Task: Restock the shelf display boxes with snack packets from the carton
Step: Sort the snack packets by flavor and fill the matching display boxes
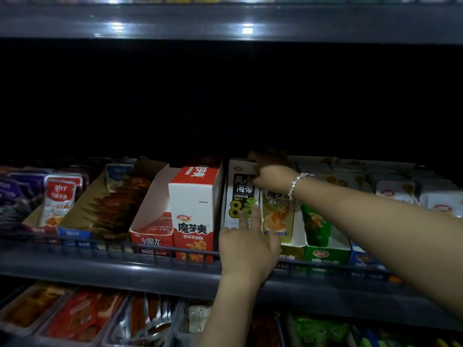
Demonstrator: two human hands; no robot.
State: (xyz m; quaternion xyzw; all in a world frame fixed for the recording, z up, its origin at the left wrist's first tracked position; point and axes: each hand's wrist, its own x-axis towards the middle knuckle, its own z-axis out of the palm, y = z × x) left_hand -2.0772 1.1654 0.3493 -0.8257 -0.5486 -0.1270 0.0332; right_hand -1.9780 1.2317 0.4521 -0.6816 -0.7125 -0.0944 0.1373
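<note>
Head view, right hand (269,177) gripping seaweed box (241,196) top, left hand (246,242) fingers pressing its front

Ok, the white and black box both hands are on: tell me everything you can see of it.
The white and black box is a tall, narrow carton, apparently cardboard, standing upright on the middle shelf between a red and white box and a yellow-green box. Its front carries a black panel with white characters, a large yellow 8 and a green leafy picture. The right hand grips its top edge; the left hand touches its lower front with straight fingers. Its base is hidden.
</note>
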